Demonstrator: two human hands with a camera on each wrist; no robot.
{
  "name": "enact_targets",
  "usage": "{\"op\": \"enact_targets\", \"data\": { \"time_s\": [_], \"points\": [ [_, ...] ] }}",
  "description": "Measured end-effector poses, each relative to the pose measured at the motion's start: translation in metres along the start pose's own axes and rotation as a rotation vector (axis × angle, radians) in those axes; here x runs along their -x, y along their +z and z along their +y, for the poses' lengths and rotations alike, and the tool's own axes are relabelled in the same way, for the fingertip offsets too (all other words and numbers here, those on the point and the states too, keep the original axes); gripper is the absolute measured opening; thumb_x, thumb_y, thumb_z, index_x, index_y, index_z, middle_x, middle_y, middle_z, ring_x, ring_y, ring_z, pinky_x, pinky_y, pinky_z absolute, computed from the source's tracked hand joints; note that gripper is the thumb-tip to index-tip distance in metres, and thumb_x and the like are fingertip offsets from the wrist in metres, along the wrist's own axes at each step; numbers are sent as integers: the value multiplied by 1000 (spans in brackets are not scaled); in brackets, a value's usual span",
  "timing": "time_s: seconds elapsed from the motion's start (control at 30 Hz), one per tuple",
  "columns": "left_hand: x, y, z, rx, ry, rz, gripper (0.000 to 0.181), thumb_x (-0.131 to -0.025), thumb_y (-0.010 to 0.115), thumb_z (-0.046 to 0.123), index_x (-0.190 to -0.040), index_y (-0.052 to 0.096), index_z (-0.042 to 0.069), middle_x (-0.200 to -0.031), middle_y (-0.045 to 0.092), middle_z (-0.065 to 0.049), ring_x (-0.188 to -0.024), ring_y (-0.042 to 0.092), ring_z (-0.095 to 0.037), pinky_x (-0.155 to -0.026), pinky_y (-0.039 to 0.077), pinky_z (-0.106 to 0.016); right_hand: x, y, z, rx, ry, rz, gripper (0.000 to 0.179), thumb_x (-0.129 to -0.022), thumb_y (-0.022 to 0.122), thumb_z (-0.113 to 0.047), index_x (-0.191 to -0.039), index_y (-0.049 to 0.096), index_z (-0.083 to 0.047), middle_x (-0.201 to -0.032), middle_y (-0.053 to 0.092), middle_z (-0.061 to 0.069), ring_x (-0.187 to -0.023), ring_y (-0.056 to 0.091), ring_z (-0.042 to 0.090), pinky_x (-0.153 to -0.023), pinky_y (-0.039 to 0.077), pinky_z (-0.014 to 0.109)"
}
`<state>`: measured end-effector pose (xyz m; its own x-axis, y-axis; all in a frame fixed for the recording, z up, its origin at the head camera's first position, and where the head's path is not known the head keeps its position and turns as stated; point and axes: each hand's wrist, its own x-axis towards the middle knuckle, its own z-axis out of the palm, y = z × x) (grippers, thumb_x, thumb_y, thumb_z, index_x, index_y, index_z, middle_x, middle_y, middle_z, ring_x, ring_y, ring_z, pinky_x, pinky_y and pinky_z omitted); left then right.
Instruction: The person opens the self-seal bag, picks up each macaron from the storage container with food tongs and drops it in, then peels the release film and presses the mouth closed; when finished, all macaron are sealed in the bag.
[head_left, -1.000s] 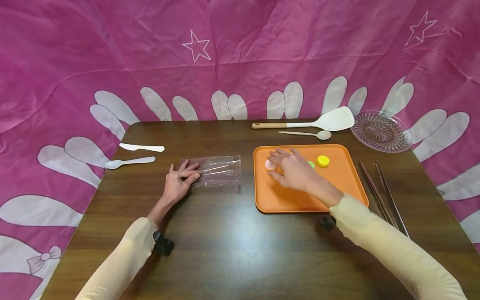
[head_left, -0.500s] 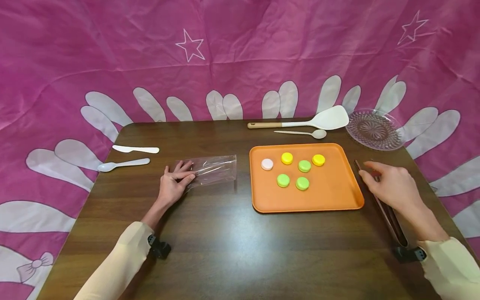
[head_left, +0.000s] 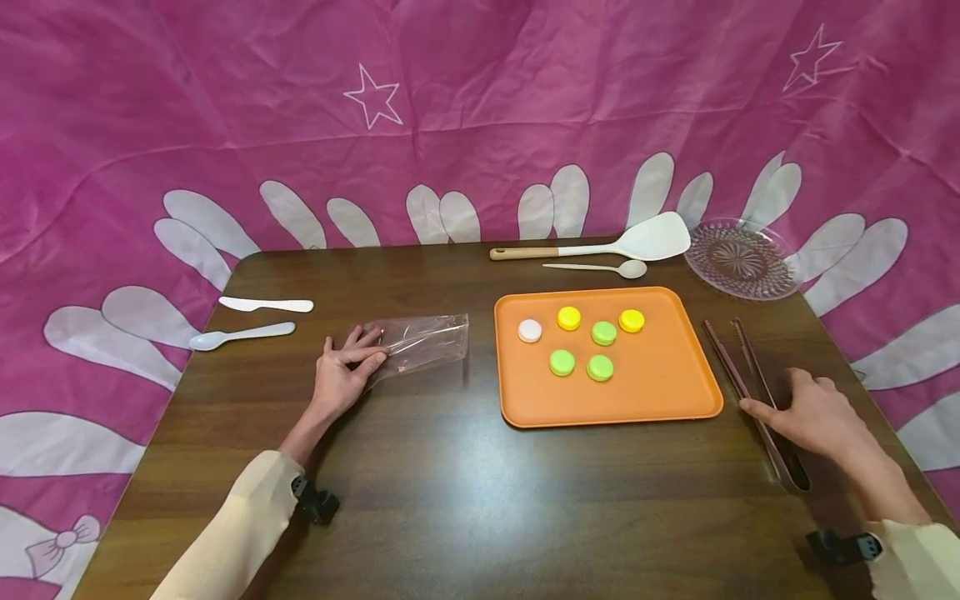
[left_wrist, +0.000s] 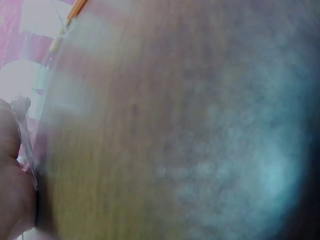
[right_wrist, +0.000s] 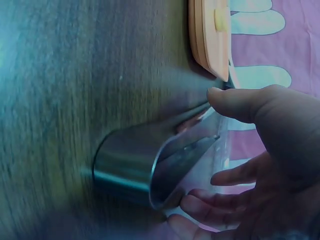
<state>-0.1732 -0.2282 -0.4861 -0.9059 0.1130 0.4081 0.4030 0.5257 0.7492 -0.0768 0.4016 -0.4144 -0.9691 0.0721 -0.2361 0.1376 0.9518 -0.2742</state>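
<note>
Across the lower frame spreads the brown tabletop [head_left: 420,508]. Right of centre lies an orange tray [head_left: 652,387]. Toward the lower right, the right hand [head_left: 821,417], thumb and fingers well apart, is at the metal tongs [right_wrist: 132,152]; contact is unclear. Left of centre, the left hand [head_left: 342,377] pinches a clear bag [head_left: 431,340]. Six small macarons [head_left: 600,368] sit on the tray.
</note>
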Motion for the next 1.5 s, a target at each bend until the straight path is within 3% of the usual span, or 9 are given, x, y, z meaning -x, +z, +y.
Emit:
{"op": "enact_targets", "data": {
  "time_s": [0.27,0.4,0.63,0.73,0.87,1.13,1.23,1.33,1.5],
  "points": [
    [0,-1,2,37,-49,-3,8,-86,74,-4,-93,78,-2,-119,67,-22,-132,46,-47,-112,-1,-69,-1,2,-8,16,15,-24,96,-90,65,-55,-124,31,28,-111,36,54,-99,42,69,-76,41,74],
    [0,-2,7,-2,-22,22,10,-83,73,-7,-89,78,-1,-114,69,-22,-127,51,-47,-110,0,-73,-1,4,-8,25,24,-39,97,-90,65,-57,-124,32,28,-115,34,54,-103,40,68,-77,41,74],
    [-4,5,18,-105,83,89,7,-81,73,-10,-84,74,-4,-99,74,-18,-101,69,-39,-109,26,-67,-1,6,-8,24,32,-29,90,-89,69,-47,-123,33,28,-109,39,49,-96,46,64,-72,44,72],
    [-3,7,21,-175,110,110,7,-81,73,-9,-83,73,-2,-95,75,-14,-86,73,-32,-90,51,-55,-2,6,-9,18,36,-30,85,-89,71,-40,-123,33,28,-106,41,47,-91,49,62,-71,45,71],
    [0,8,25,-263,149,104,5,-82,71,-3,-84,70,1,-98,75,-12,-79,73,-31,-60,55,-48,-3,7,-10,18,31,-21,78,-89,70,-33,-122,35,28,-106,44,48,-91,50,62,-72,46,70],
    [2,14,25,-247,210,34,3,-86,56,3,-86,55,0,-116,68,-24,-107,66,-42,-94,44,-62,-1,11,-7,16,-9,35,57,-87,65,-18,-112,41,26,-94,49,41,-82,53,57,-67,46,67],
    [2,16,24,-242,210,17,2,-85,55,0,-86,53,-1,-118,67,-27,-108,65,-43,-98,42,-64,1,13,-6,8,-11,73,46,-84,64,-13,-102,42,23,-86,46,36,-73,52,51,-63,46,64],
    [3,17,24,-245,178,-7,4,-86,55,-1,-88,52,-1,-102,70,-24,-92,68,-44,-100,39,-67,3,17,-5,-3,-34,148,41,-80,63,-7,-98,41,21,-82,44,35,-69,51,51,-62,45,65],
    [6,15,26,-226,87,-47,7,-88,55,-2,-88,50,3,-118,67,-25,-96,66,-47,-102,32,-72,4,24,-1,-12,-159,304,46,-76,61,2,-112,42,23,-91,47,42,-78,52,59,-67,43,70]
  ]
}}
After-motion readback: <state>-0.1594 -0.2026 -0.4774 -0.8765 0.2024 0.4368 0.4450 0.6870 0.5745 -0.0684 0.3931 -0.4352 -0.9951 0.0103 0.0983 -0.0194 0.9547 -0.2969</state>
